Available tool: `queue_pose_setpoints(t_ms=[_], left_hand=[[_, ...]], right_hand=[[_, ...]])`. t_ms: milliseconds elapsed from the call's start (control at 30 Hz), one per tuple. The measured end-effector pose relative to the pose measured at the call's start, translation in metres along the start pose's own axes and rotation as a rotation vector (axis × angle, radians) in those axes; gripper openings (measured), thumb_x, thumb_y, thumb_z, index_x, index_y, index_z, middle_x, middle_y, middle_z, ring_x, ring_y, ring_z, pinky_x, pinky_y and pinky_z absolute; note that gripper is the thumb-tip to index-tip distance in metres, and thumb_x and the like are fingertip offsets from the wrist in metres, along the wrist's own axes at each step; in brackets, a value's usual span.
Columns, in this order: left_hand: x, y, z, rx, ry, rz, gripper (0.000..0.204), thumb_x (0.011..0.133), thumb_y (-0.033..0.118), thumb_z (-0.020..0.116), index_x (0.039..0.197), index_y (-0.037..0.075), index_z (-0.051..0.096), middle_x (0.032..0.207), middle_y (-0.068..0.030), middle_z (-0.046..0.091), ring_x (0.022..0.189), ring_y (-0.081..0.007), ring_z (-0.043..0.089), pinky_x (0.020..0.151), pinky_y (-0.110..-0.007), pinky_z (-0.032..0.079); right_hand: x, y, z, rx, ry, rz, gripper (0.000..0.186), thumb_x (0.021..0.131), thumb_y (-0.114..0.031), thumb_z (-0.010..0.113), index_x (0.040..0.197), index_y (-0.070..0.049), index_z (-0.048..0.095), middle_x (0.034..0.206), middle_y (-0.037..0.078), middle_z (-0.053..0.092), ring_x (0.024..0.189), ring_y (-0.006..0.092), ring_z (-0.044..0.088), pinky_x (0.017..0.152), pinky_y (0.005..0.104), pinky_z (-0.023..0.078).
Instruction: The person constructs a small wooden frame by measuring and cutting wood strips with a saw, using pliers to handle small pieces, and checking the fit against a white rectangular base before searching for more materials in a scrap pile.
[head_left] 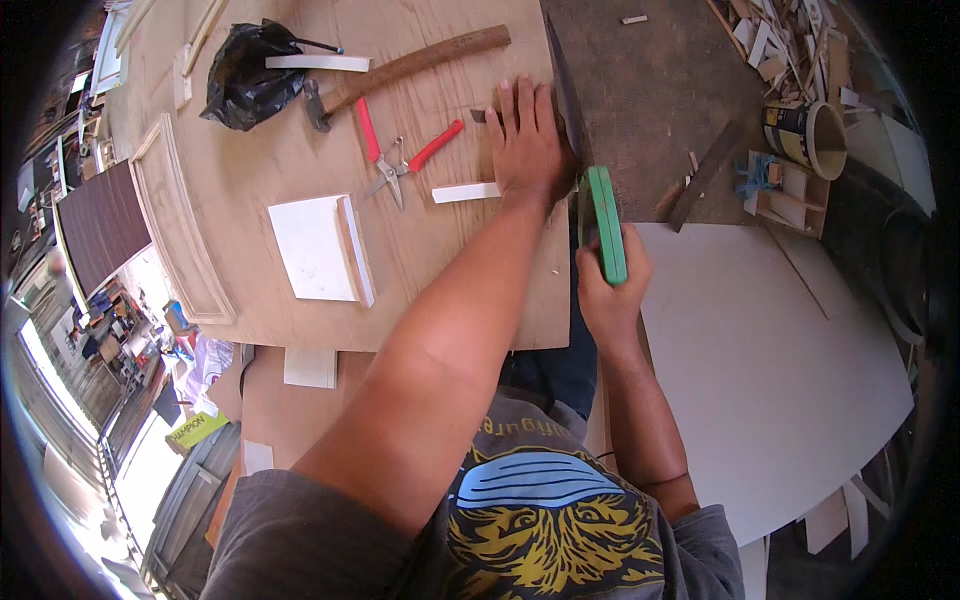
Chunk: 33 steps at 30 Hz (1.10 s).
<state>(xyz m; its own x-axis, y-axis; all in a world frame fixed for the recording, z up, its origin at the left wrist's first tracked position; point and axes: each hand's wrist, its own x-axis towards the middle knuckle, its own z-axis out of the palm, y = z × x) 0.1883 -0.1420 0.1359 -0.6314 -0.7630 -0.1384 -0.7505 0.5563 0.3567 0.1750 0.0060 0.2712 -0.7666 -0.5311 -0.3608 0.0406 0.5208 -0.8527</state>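
So your saw (pixel 605 215) is right up against the worktop (pixel 450 270), on its right edge, green handle at the near end. Your right hand (pixel 612 290) is wrapped around that handle, so it's the one on the saw. Long axis runs pretty much along the worktop's right edge, blade pointing away from you toward the far end and leaning a touch left.

The relation that matters here: your left hand (pixel 525 150) sits just left of the blade, flat with fingers spread, gripping nothing, pressed over a dark stub (pixel 479 116) near the worktop's right edge. Honestly can't tell if the blade touches that hand or the wood.

A white strip (pixel 465 192) pokes out by your left wrist. Red snips (pixel 393 160) lie splayed mid-worktop, hammer (pixel 420 65) toward the far end, black bag (pixel 250 80) at far left, white block (pixel 315 250) on the near left.
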Motion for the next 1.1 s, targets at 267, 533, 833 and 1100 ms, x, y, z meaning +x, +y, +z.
queue_pose_setpoints(t_ms=[267,533,833,1100], left_hand=[[0.001,0.002,-0.001,-0.016,-0.003,0.010,0.064,0.093,0.018,0.050,0.154,0.008,0.031,0.164,-0.0123,0.024,0.155,-0.0358,0.012,0.124,-0.055,0.011],[0.004,-0.005,0.013,0.128,0.108,0.043,0.060,0.094,0.026,0.054,0.150,0.012,0.037,0.161,-0.0110,0.032,0.153,-0.0357,0.020,0.122,-0.056,0.018],[0.001,0.001,0.003,0.036,0.029,0.016,0.060,0.095,0.017,0.048,0.153,0.009,0.033,0.165,-0.0106,0.024,0.155,-0.0354,0.014,0.124,-0.055,0.013],[-0.003,0.004,0.002,0.050,0.007,0.005,0.061,0.094,0.017,0.049,0.152,0.010,0.034,0.164,-0.0103,0.026,0.155,-0.0347,0.015,0.124,-0.055,0.013]], right_hand=[[-0.011,0.009,0.002,0.000,0.000,-0.092,0.012,0.081,0.002,0.064,0.088,-0.001,0.055,0.069,0.013,0.053,0.062,0.0194,0.056,0.059,0.0341,0.045],[-0.014,0.010,-0.003,-0.040,0.002,-0.093,0.014,0.080,0.002,0.064,0.083,-0.001,0.051,0.066,0.013,0.050,0.059,0.0187,0.054,0.056,0.0350,0.043],[-0.014,0.007,-0.001,-0.002,-0.036,-0.041,0.012,0.081,0.003,0.063,0.086,-0.001,0.053,0.069,0.015,0.059,0.061,0.0206,0.063,0.059,0.0354,0.048],[-0.020,0.013,-0.008,0.020,-0.053,-0.058,0.014,0.081,0.004,0.064,0.093,-0.001,0.058,0.070,0.015,0.058,0.060,0.0205,0.064,0.058,0.0334,0.049]])
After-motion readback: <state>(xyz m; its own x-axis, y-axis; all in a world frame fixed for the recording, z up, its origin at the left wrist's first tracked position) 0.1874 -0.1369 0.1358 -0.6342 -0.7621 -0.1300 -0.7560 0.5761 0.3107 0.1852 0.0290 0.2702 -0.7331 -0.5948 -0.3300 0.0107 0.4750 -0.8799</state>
